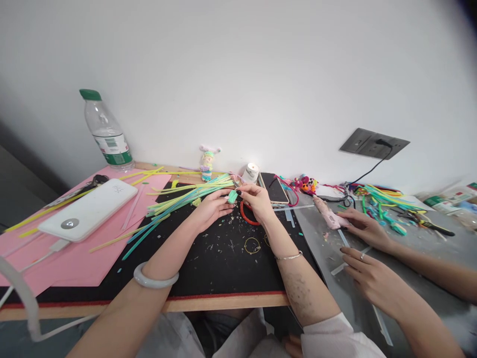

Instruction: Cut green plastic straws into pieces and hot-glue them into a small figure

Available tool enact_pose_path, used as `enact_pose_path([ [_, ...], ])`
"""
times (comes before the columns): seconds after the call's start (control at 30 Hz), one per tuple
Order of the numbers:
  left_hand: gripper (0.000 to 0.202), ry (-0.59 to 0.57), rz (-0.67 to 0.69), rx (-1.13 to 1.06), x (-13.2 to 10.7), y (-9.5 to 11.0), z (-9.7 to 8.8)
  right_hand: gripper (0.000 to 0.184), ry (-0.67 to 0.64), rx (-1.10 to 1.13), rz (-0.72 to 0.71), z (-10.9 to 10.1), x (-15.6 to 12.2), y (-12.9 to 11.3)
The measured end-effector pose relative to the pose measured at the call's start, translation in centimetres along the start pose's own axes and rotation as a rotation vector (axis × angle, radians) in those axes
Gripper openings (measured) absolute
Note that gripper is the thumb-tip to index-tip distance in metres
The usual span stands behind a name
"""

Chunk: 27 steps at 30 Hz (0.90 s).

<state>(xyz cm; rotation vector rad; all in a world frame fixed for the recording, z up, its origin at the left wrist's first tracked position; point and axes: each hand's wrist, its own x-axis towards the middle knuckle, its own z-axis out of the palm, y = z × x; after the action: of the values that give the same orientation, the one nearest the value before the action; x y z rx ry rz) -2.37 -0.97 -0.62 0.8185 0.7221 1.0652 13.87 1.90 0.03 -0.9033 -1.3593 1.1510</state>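
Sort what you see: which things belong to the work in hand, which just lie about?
Likely in the work: green piece, between the left hand and right hand; coloured stems near them.
Apparently just lying about: plastic bottle; white power bank.

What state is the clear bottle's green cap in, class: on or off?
On: the green cap sits over the top of the clear bottle, and no open mouth shows.
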Motion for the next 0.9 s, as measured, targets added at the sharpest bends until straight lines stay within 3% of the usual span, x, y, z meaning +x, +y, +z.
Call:
enact_pose_path([
  [0.63, 0.024, -0.003, -0.022, -0.039, 0.02, 0.05, -0.09, 0.017, -0.009, 0.043, -0.05, 0.27, -0.07, -0.07],
  [0.9, 0.039, -0.018, 0.017, 0.071, -0.15, -0.13, -0.04, 0.022, -0.016, 0.026, -0.006, 0.32, -0.17, -0.03],
])
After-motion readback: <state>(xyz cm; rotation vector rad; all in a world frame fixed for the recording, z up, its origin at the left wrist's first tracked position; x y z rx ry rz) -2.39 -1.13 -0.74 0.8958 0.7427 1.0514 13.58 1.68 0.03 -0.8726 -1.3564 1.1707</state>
